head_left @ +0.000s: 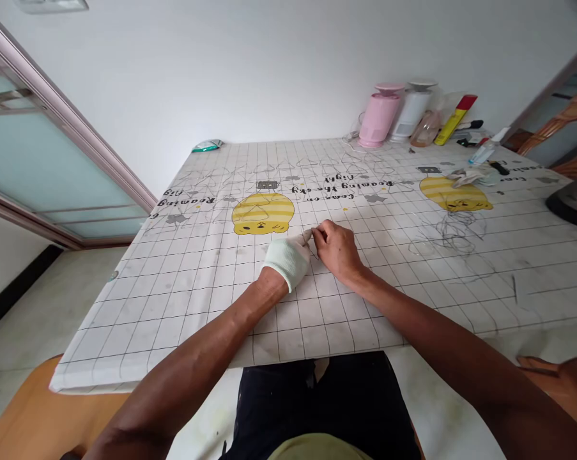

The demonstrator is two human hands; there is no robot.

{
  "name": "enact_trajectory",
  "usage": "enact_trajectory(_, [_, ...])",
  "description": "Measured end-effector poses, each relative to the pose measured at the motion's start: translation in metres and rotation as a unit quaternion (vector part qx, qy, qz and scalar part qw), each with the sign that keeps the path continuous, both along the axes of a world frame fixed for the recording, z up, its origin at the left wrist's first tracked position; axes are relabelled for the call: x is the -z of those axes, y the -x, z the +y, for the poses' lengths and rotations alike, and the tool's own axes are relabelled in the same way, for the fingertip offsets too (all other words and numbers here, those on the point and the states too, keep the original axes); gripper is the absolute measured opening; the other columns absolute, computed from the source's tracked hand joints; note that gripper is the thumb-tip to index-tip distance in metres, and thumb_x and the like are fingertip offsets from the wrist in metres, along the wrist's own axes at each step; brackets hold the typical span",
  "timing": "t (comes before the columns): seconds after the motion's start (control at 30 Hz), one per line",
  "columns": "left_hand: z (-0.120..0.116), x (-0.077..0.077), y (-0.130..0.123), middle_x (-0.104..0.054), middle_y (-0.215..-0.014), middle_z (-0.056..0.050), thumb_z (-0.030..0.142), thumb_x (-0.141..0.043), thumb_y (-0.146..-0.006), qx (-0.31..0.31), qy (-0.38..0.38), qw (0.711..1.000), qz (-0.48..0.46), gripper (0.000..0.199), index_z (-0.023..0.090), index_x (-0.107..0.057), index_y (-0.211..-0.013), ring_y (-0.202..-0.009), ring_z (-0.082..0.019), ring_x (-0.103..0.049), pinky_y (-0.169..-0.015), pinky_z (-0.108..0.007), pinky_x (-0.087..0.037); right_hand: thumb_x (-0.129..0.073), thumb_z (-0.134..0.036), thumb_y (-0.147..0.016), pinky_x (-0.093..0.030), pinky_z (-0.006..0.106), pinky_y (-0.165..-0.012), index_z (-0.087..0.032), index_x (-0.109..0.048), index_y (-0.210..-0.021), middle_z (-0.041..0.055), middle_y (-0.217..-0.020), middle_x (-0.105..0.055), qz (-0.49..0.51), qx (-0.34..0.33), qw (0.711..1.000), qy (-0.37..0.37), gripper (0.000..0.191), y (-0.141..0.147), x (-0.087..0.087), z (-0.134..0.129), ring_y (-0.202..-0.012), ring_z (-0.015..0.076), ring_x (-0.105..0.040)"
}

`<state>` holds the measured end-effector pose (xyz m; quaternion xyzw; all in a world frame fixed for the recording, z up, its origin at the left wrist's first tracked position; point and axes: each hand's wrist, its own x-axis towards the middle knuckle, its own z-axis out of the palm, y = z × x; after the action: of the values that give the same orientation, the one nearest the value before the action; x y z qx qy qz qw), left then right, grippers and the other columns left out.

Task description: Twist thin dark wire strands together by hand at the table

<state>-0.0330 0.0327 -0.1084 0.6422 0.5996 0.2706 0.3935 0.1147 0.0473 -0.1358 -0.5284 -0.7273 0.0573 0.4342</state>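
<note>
**One gloved left hand point(291, 257), one bare right hand point(338, 250) come tip to tip over a worktop point(125, 332)**

Both hands sit close together at the middle of the near half, forearms slanting in from either side, fingers aimed at each other across a narrow gap. The right thumb and forefinger draw together beside the tip of the gloved fingers; whatever lies between them is too small to make out, so whether either hand is clamped on something cannot be told. If a thin piece is there, its long axis cannot be read.

Out to the right, roughly level with the knuckles, lies a loose tangle of thin wire point(453, 233), well apart from both hands. The bare right hand is plainly the nearer; the gloved left lies on the far side of it. The tangle spreads in overlapping loops, with no single long axis showing. Beyond the left hand, a yellow printed balloon point(263, 214) marks the checked cloth.
</note>
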Motion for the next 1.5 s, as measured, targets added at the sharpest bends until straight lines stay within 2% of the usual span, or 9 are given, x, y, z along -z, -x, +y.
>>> enact_trajectory(0.13, [-0.003, -0.012, 0.0, -0.065, -0.07, -0.003, 0.014, -0.056, -0.092, -0.016, -0.039, 0.996, 0.079, 0.042, 0.02, -0.076, -0.128, -0.076, -0.022, -0.062, -0.071, -0.03, -0.043, -0.053, -0.029, -0.1, -0.032, 0.033, -0.058, -0.025, -0.042, -0.071, 0.0, -0.063, -0.056, 0.003, -0.003, 1.0, -0.004, 0.03, -0.001, -0.002, 0.0, -0.056, 0.0152, -0.043])
enact_trajectory(0.2, [-0.004, -0.018, 0.001, -0.062, -0.064, 0.0, 0.019, -0.053, -0.095, -0.017, -0.022, 0.998, 0.05, 0.037, 0.021, -0.077, -0.124, -0.07, -0.02, -0.06, -0.068, -0.029, -0.043, -0.052, -0.028, -0.1, -0.033, 0.033, -0.06, -0.025, -0.043, -0.073, 0.0008, -0.067, -0.058, -0.002, -0.007, 1.0, -0.017, 0.028, -0.002, -0.002, -0.001, -0.059, 0.0157, -0.045])
enact_trajectory(0.3, [-0.006, -0.022, 0.004, -0.058, -0.058, 0.002, 0.027, -0.05, -0.098, 0.001, -0.025, 1.0, 0.003, 0.027, 0.022, -0.077, -0.096, -0.063, -0.017, -0.056, -0.062, -0.027, -0.04, -0.048, -0.026, -0.102, -0.035, 0.033, -0.063, -0.025, -0.044, -0.077, 0.0018, -0.071, -0.058, -0.022, -0.018, 0.999, -0.043, 0.026, -0.003, -0.003, -0.004, -0.064, 0.0166, -0.047])
enact_trajectory(0.43, [-0.009, -0.023, 0.009, -0.058, -0.055, 0.002, 0.031, -0.049, -0.098, 0.022, -0.038, 0.999, -0.019, 0.032, 0.022, -0.068, -0.075, -0.057, -0.014, -0.052, -0.057, -0.026, -0.037, -0.041, -0.025, -0.105, -0.036, 0.034, -0.065, -0.025, -0.044, -0.079, 0.0033, -0.074, -0.057, -0.05, -0.029, 0.996, -0.071, 0.026, -0.004, -0.005, -0.008, -0.067, 0.0178, -0.048])
enact_trajectory(0.57, [-0.009, -0.026, 0.016, -0.059, -0.054, 0.002, 0.032, -0.051, -0.096, 0.023, -0.025, 0.998, -0.047, 0.031, 0.021, -0.079, -0.103, -0.055, -0.015, -0.054, -0.057, -0.026, -0.041, -0.035, -0.024, -0.106, -0.036, 0.034, -0.064, -0.024, -0.045, -0.08, 0.0042, -0.074, -0.056, -0.092, -0.044, 0.992, -0.074, 0.029, -0.004, -0.005, -0.01, -0.066, 0.0186, -0.046])
enact_trajectory(0.7, [-0.006, -0.029, 0.022, -0.058, -0.051, 0.002, 0.03, -0.052, -0.095, 0.028, -0.004, 0.998, -0.053, 0.041, 0.021, -0.078, -0.126, -0.055, -0.016, -0.056, -0.058, -0.026, -0.043, -0.04, -0.025, -0.105, -0.038, 0.034, -0.064, -0.024, -0.05, -0.082, 0.0055, -0.078, -0.062, -0.071, -0.046, 0.995, -0.059, 0.025, -0.001, -0.003, -0.011, -0.068, 0.0193, -0.052])
enact_trajectory(0.93, [-0.003, -0.027, 0.021, -0.062, -0.054, 0.0, 0.028, -0.053, -0.096, -0.022, -0.011, 0.998, -0.061, 0.045, 0.017, -0.075, -0.134, -0.059, -0.018, -0.06, -0.064, -0.027, -0.046, -0.063, -0.028, -0.095, -0.043, 0.031, -0.061, -0.023, -0.063, -0.08, 0.003, -0.074, -0.071, 0.086, -0.026, 0.996, 0.029, 0.016, 0.003, -0.006, -0.01, -0.061, 0.017, -0.059])
enact_trajectory(1.07, [-0.003, -0.026, 0.016, -0.062, -0.054, 0.001, 0.027, -0.05, -0.097, -0.019, -0.023, 0.999, -0.045, 0.045, 0.018, -0.075, -0.133, -0.06, -0.017, -0.061, -0.068, -0.027, -0.047, -0.063, -0.025, -0.093, -0.045, 0.032, -0.063, -0.022, -0.068, -0.083, 0.004, -0.082, -0.075, 0.087, -0.023, 0.996, 0.003, 0.012, 0.003, -0.007, -0.01, -0.062, 0.0169, -0.06])
enact_trajectory(1.5, [-0.005, -0.023, 0.017, -0.061, -0.056, 0.002, 0.023, -0.047, -0.098, -0.019, 0.0, 0.999, -0.039, 0.043, 0.018, -0.075, -0.13, -0.06, -0.015, -0.063, -0.065, -0.024, -0.047, -0.057, -0.02, -0.095, -0.042, 0.031, -0.063, -0.022, -0.062, -0.076, 0.0039, -0.075, -0.071, 0.053, -0.044, 0.997, -0.034, 0.02, 0.007, 0.005, -0.008, -0.066, 0.0173, -0.06])
